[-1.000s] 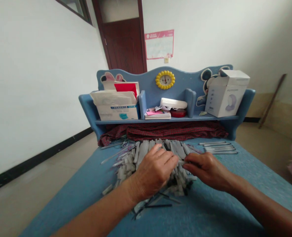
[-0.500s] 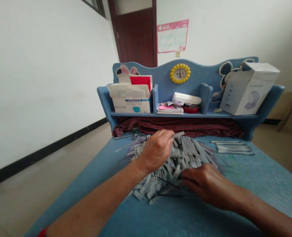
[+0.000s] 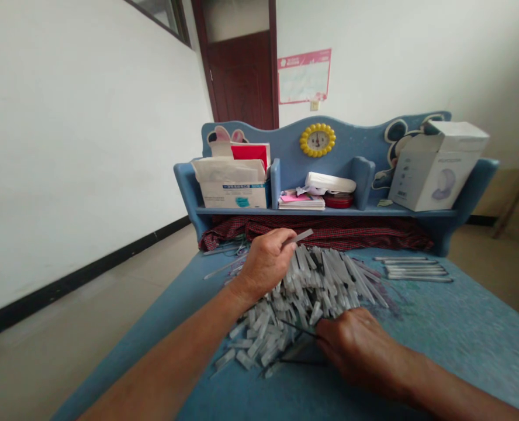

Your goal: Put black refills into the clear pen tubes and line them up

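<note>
Left grip: the left hand (image 3: 266,263) is closed, thumb and fingers pinching one translucent strip (image 3: 304,235), whose free end points up and to the right above the far edge of the heap.
Carton: a white and blue box (image 3: 233,196) stands on the shelf (image 3: 242,212) at the back, a red piece (image 3: 249,154) showing at its top.
Near pieces: short translucent pieces (image 3: 259,339) lie loose on the blue bench (image 3: 439,327), at the near left of the heap.
Heap: many translucent strips (image 3: 329,275) lie piled mid-bench between the two hands, in front of the checked cloth (image 3: 329,233) under the shelf.
Dark sticks: one thin dark stick (image 3: 298,328) slants across the near side of the heap towards the right fingers; another (image 3: 303,362) lies nearer the bench's front, its right end close by the hand.
Right grip: the right hand (image 3: 360,351) is curled at the heap's near right edge; whether its fingers pinch the slanting stick cannot be told.
Row: several slim rods (image 3: 417,270) lie side by side on the bench, right of the heap and apart from it.
White box: an open-topped box (image 3: 439,169) leans at the shelf's right end.
</note>
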`<state>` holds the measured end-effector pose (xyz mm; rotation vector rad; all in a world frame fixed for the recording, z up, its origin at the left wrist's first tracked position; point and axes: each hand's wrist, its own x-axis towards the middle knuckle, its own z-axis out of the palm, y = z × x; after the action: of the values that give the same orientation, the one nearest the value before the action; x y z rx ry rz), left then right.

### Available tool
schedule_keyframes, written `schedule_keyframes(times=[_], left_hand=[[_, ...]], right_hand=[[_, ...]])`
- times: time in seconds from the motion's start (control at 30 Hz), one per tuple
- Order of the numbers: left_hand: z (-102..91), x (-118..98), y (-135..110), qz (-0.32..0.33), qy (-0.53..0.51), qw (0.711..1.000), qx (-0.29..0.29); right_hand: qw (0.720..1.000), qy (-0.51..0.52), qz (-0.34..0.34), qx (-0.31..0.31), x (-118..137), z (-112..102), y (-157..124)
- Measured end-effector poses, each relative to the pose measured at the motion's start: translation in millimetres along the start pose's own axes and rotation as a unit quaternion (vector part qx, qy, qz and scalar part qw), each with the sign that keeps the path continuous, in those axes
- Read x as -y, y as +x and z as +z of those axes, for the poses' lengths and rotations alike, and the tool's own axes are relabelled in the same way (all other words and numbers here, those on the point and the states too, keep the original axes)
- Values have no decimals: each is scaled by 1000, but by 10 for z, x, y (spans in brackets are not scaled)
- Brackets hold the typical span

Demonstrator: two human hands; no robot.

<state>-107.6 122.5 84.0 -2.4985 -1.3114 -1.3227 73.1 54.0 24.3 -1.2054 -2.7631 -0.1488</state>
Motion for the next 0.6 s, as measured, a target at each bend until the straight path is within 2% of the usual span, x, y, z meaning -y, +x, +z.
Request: schedule_keyframes(times=[0.2, 0.4, 0.47, 0.6], left_hand=[[-80, 60, 52, -9, -3, 999, 31], [-43, 62, 26, 9, -8, 995, 99], [-43, 50, 18, 13, -12, 994, 108], [-51, 53, 15, 37, -10, 992, 118]], right_hand=[[999, 44, 24, 7, -213, -160, -88], [999, 36, -8, 31, -395, -222, -160], [999, 35, 9, 0, -515, -224, -185], [992, -5, 73, -99, -866, -166, -233]])
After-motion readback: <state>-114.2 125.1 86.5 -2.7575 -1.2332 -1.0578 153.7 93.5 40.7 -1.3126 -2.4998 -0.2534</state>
